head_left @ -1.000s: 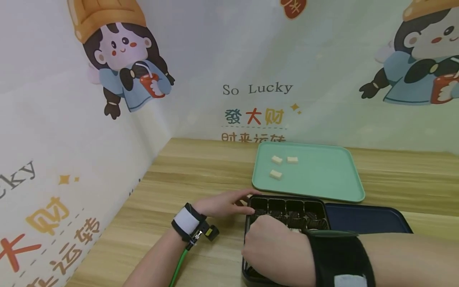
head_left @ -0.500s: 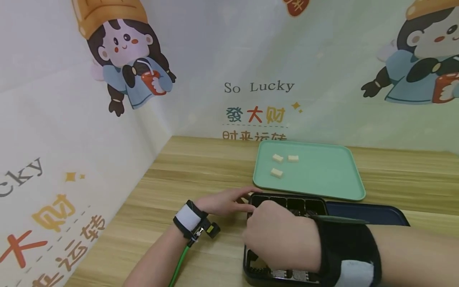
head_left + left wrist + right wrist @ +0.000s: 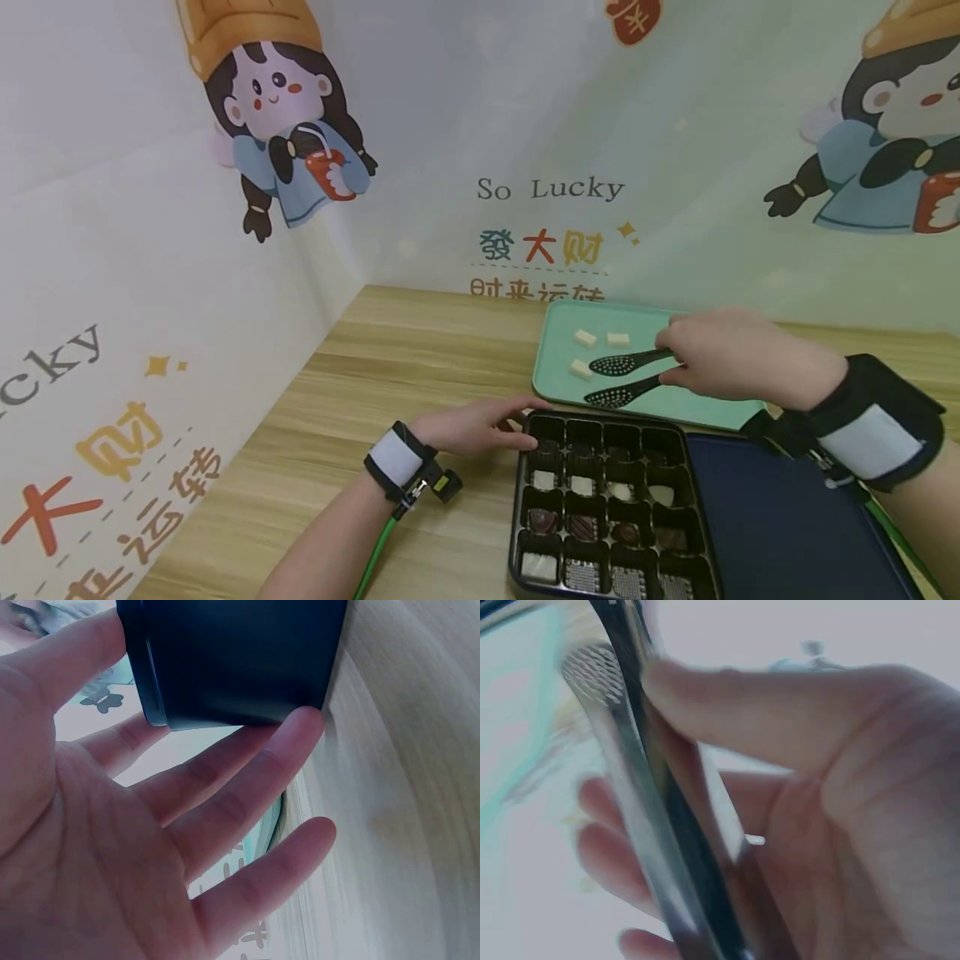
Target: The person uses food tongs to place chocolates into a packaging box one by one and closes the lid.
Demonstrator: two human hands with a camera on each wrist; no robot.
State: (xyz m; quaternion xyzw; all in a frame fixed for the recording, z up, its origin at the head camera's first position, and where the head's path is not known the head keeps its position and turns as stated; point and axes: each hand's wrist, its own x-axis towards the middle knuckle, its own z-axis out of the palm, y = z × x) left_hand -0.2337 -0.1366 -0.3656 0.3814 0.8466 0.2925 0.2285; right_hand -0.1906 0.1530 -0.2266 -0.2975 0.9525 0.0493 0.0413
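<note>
My right hand holds black tongs over the mint green tray in the head view. Their perforated ends are spread apart, one right at a small white block. The right wrist view shows the tongs between thumb and fingers, blurred. At the back left corner of a black divided chocolate box is my left hand, thumb at the rim. Its fingers extend along the box wall in the left wrist view. White and dark chocolates sit in the box's compartments.
Two more white blocks lie at the back left of the tray. A dark blue lid or tray lies right of the box, partly under the right forearm. The printed backdrop closes off the wooden table behind and at left.
My right hand has moved from over the chocolate box back and right to the tray, bringing the tongs into view. The box's compartments are now uncovered. My left hand has stayed at the corner.
</note>
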